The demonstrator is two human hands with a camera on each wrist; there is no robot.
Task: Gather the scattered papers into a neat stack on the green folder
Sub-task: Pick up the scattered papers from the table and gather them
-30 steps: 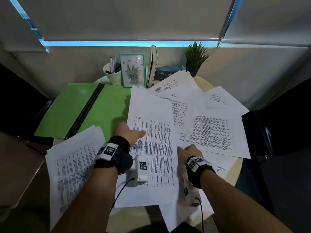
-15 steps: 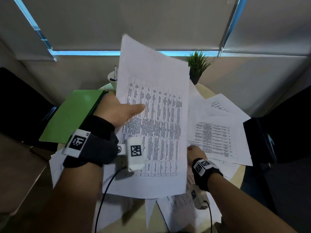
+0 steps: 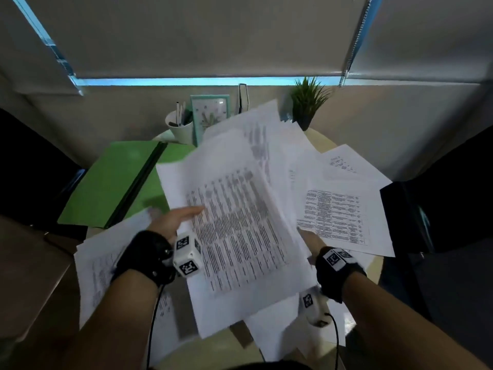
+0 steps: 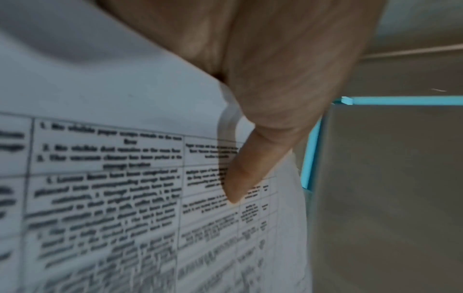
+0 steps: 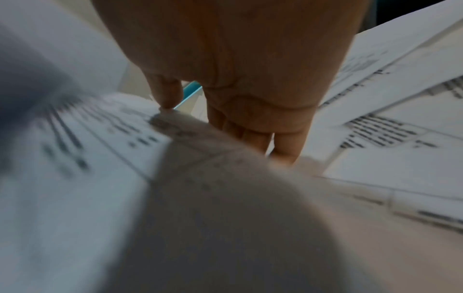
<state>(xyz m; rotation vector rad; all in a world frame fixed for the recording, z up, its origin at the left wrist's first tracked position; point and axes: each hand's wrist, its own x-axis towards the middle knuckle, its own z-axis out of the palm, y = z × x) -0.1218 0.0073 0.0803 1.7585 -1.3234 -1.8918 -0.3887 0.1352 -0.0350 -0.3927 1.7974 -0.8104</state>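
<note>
The green folder (image 3: 112,188) lies open at the table's left, its black spine (image 3: 136,188) running diagonally. Two overlapping printed sheets (image 3: 240,231) are raised above the table's middle and blurred by motion. My left hand (image 3: 176,220) grips their left edge, and in the left wrist view its thumb (image 4: 238,178) lies on the top sheet's table print (image 4: 112,178). My right hand (image 3: 309,239) is at their right edge, half hidden. The right wrist view shows its thumb (image 5: 168,99) on a sheet (image 5: 100,148) and its fingers (image 5: 283,148) beneath.
More papers lie spread at the right (image 3: 344,214) and under my left forearm (image 3: 106,257). At the back stand a pen cup (image 3: 181,126), a framed picture (image 3: 210,113), an upright book (image 3: 243,98) and a small plant (image 3: 306,102). A dark chair (image 3: 416,209) is at the right.
The sheet that stood upright before my face has come down and tilted to the right. A second sheet is now raised behind it, and the right hand has moved up to their edge.
</note>
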